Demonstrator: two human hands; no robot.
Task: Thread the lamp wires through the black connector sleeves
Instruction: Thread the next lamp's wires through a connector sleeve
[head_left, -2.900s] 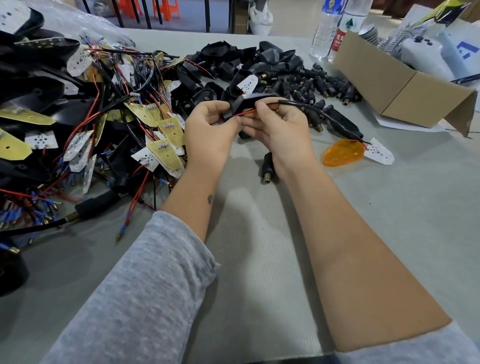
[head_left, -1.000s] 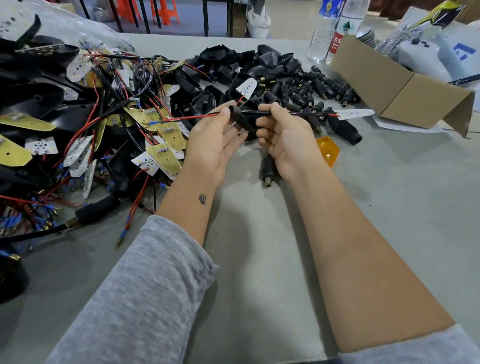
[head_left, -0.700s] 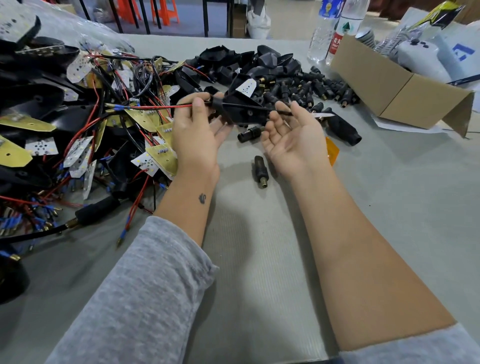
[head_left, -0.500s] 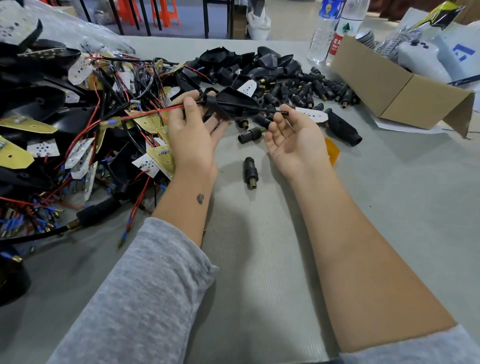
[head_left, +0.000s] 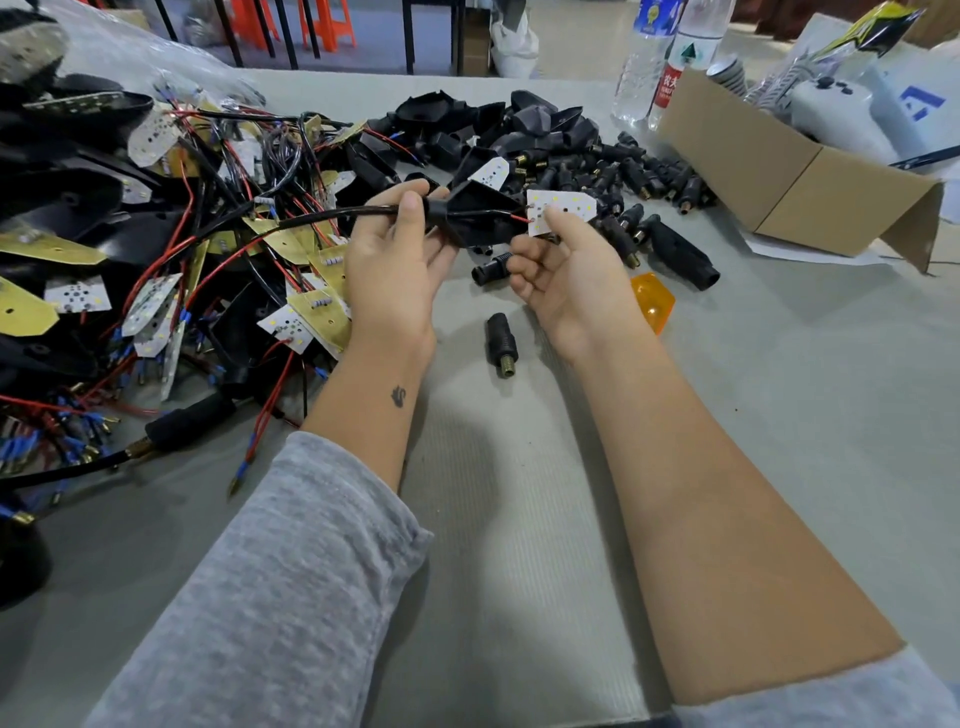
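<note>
Head view: both hands are raised above the grey bench, palms toward the camera. The left hand pinches the black-sheathed lamp wires between thumb and fingertips, just left of a black lamp housing. The wires enter the housing's narrow collar beside the left fingers and trail away left into a heap of wired boards. The right hand has its fingers curled; its thumb tip pinches a white LED board at the housing's wide end, with a short red lead visible between board and housing. Below the right fingers, a single black connector sleeve lies on the bench, apart from both hands. Beyond the fingers lies a pile of sleeves. An orange lens lies just right of the right wrist.
</note>
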